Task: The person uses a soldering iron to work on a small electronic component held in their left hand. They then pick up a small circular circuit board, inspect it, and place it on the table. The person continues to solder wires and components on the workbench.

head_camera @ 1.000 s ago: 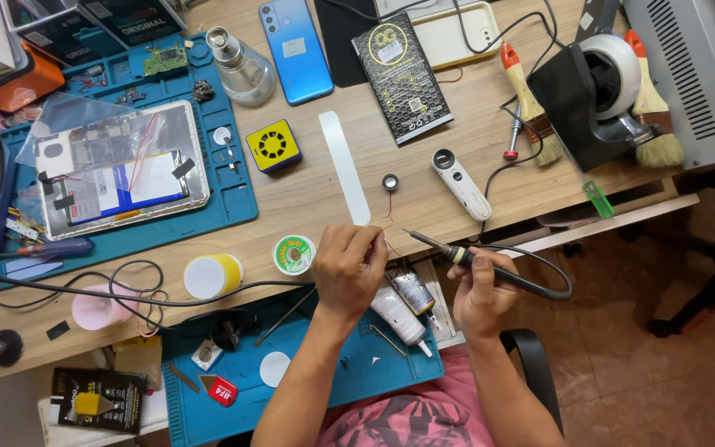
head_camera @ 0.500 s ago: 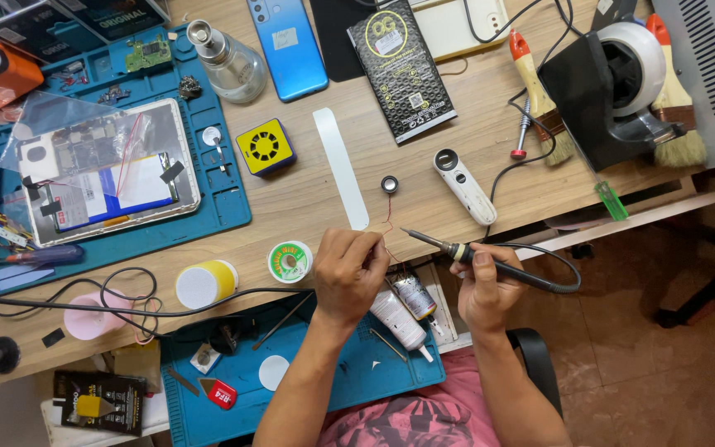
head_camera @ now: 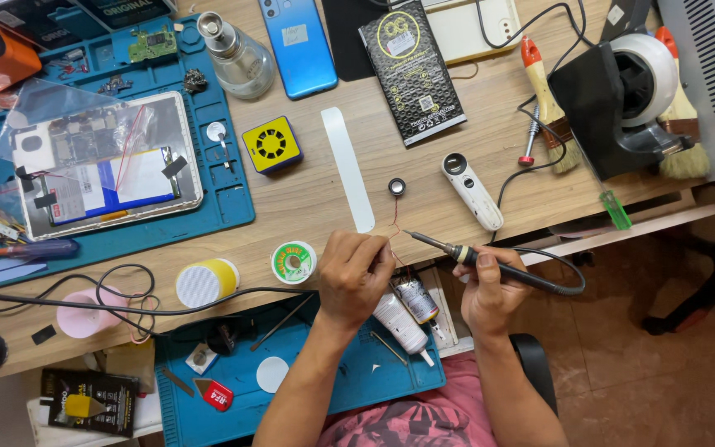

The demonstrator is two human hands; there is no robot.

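Note:
My right hand point(head_camera: 487, 287) grips a black soldering iron point(head_camera: 457, 252) by its handle, its tip pointing left toward my left hand. My left hand point(head_camera: 355, 276) pinches thin red wires point(head_camera: 394, 225) that lead up to a small round black component point(head_camera: 396, 187) lying on the wooden desk point(head_camera: 316, 199). The iron's tip sits just right of the wires near my left fingertips. A small spool of solder point(head_camera: 294, 262) lies just left of my left hand. Two small tubes point(head_camera: 407, 310) lie below my hands on a blue mat point(head_camera: 349, 381).
A white strip point(head_camera: 347, 168), a yellow square fan-like block point(head_camera: 271, 145), a white handheld magnifier point(head_camera: 472, 190), a blue phone point(head_camera: 298, 45), a glass bottle point(head_camera: 235, 56) and a black packet point(head_camera: 412, 69) lie further back. An opened tablet point(head_camera: 105, 165) rests on a blue work mat point(head_camera: 225, 199) at left. Brushes point(head_camera: 546, 108) and a black tape dispenser point(head_camera: 622, 99) stand at right.
My hands have stayed in nearly the same pose; the iron's tip has edged slightly closer to the wires. The view has shifted a little.

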